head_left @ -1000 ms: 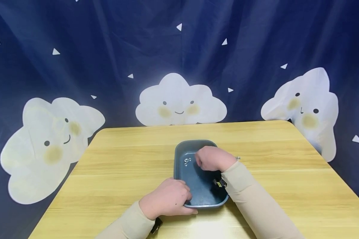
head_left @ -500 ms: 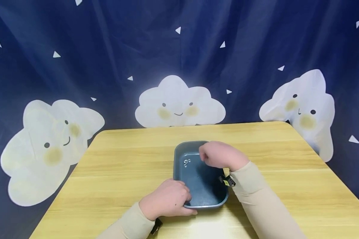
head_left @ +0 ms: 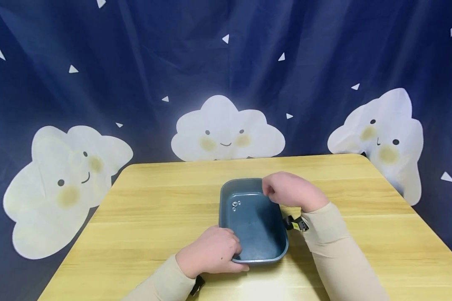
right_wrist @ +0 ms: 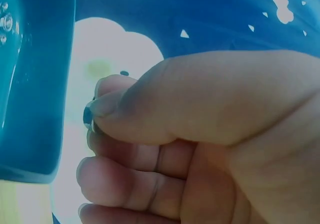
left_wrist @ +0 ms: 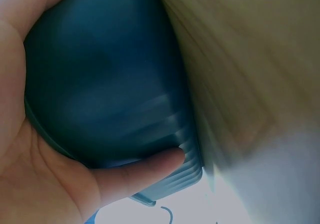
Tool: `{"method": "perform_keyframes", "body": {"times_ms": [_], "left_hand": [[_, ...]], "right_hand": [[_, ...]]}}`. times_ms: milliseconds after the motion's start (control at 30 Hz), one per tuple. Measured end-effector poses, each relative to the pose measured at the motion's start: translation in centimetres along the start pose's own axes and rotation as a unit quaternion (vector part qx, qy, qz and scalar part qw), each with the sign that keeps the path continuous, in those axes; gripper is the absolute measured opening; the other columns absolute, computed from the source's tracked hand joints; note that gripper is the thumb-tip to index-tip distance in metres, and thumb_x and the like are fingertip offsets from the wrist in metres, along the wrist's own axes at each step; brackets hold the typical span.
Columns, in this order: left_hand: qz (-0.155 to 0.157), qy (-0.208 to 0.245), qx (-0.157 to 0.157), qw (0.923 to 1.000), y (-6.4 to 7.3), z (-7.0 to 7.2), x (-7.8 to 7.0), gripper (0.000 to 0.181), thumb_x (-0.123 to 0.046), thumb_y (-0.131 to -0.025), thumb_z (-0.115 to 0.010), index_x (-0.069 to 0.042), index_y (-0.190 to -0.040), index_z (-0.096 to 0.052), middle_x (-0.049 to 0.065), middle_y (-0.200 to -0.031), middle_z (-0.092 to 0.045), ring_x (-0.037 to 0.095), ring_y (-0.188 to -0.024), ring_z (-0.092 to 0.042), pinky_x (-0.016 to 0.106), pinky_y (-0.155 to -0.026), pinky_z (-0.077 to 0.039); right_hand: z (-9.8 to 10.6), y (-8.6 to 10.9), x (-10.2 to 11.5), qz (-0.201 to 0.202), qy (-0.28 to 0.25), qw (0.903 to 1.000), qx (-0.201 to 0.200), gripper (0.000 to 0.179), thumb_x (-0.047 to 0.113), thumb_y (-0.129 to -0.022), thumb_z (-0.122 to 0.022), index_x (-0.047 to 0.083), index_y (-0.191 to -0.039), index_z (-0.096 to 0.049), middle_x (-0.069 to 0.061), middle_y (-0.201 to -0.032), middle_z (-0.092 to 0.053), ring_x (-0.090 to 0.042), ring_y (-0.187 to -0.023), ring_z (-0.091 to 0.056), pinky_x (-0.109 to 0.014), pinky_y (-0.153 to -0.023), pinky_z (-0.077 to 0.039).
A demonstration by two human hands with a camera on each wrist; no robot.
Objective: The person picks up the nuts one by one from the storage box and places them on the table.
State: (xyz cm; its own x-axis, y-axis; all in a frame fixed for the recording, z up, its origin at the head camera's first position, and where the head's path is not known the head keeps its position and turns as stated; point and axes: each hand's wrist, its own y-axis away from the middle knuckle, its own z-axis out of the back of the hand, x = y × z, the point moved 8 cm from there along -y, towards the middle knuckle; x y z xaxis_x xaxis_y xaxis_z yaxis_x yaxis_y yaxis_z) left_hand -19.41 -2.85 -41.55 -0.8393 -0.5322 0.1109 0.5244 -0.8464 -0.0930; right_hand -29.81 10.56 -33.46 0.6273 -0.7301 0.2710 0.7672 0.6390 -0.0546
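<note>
A deep blue-green plastic tray stands on the table, with several small shiny ring-like metal pieces lying at its far left. My left hand grips the tray's near left corner, fingers over the rim and thumb along the outer wall. Over the tray's far right rim is my right hand. Its thumb and forefinger pinch a small shiny metal piece, seen in the right wrist view just outside the tray wall. Most of that piece is hidden by the fingertips, so its exact kind is unclear.
The wooden table carries the tray near its middle. Behind it hangs a dark blue curtain with white clouds. The right wrist's black camera mount is close beside the tray's right wall.
My right hand has moved right, from over the tray's inside to its far right rim. A shiny piece seen earlier on the table at right is now out of sight. My left hand stays put.
</note>
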Motion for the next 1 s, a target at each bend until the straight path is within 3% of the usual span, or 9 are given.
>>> {"method": "perform_keyframes", "body": {"times_ms": [533, 1000], "left_hand": [[0.008, 0.002, 0.010, 0.9999, -0.1, -0.4, -0.1, 0.052, -0.068, -0.085, -0.064, -0.029, -0.056, -0.048, -0.017, -0.059, -0.042, 0.006, -0.063, -0.051, 0.025, -0.050, -0.031], [0.010, 0.002, 0.014, 0.9998, 0.0, -0.2, 0.0, 0.050, -0.067, -0.086, -0.064, -0.029, -0.057, -0.049, -0.018, -0.060, -0.041, 0.005, -0.065, -0.050, 0.025, -0.052, -0.032]], "right_hand": [[0.3, 1.0, -3.6, -0.042, -0.020, 0.9989, 0.004, 0.022, -0.003, -0.083, -0.056, 0.016, -0.078, -0.065, 0.007, -0.076, -0.060, -0.013, -0.071, -0.054, -0.034, -0.070, -0.047], [-1.2, 1.4, -7.4, -0.088, -0.040, 0.9942, 0.048, 0.016, 0.001, -0.082, -0.056, 0.014, -0.078, -0.065, 0.005, -0.073, -0.058, -0.016, -0.068, -0.053, -0.035, -0.068, -0.045]]}}
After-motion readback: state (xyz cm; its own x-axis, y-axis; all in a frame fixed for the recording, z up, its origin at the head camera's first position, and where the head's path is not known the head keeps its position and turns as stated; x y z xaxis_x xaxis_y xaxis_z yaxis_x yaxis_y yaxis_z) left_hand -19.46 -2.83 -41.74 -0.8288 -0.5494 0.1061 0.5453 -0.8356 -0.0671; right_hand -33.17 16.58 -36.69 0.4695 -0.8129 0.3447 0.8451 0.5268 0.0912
